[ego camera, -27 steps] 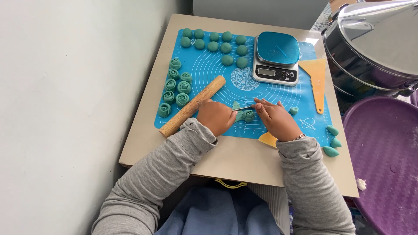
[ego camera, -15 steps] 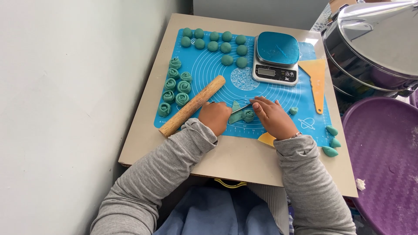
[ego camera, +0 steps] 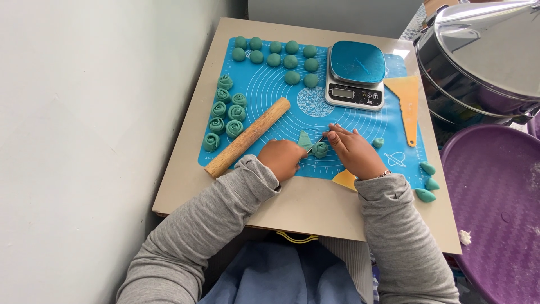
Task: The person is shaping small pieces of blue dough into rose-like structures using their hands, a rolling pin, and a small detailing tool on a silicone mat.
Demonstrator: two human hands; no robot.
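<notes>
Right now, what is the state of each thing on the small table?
Left hand: curled, holding dough strip.
Right hand: on rolled dough piece.
Rolling pin: lying idle, diagonal.
Kitchen scale: nothing on it.
Dough balls: round, unrolled.
Dough rosettes: rolled up.
Scraper: lying flat.

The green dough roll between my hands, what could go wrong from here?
The left hand and right hand both crowd the small dough roll, so it could get squashed. Three dough pieces lie off the blue mat near the board's right edge and might be knocked off by a sleeve.
</notes>
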